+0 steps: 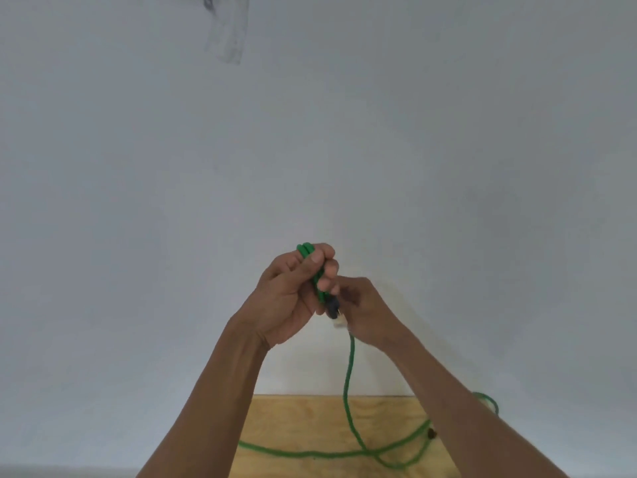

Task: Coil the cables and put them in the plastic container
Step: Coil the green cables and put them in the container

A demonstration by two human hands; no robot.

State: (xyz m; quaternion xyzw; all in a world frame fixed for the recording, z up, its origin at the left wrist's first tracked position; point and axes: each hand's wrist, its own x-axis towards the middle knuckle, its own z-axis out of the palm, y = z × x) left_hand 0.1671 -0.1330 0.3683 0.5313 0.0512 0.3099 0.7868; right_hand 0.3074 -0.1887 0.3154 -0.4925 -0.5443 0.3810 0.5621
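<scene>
Up in front of the white wall (448, 167), the left hand (289, 298) is curled tight round a few short loops of the green cable (348, 381), w/ the thumb pressed on top so the loops stay put. A dark plug w/ a pale tip (335, 313) sticks out the bottom of that fist. The right hand (368, 308) sits just beside it, touching; its fingers look bent in at the plug or the cable, but I can't tell exactly what they pinch bc the left hand hides them. From the hands, 1 long bit of cable hangs straight down, then lies in big loose bends on the wood table (293, 419) & runs off to the right behind the arm. So most of the cable isn't coiled yet. I think the good way is: keep the left grip firm, let the right hand slide down, pull up a new bit & lay each loop the same size next to the last 1, no twists. The cable looks round, bendy & a bit rubbery, prob easy to fold but springy. The table is pale wood w/ grain lines & a flat top. The plastic container isn't in view.
</scene>
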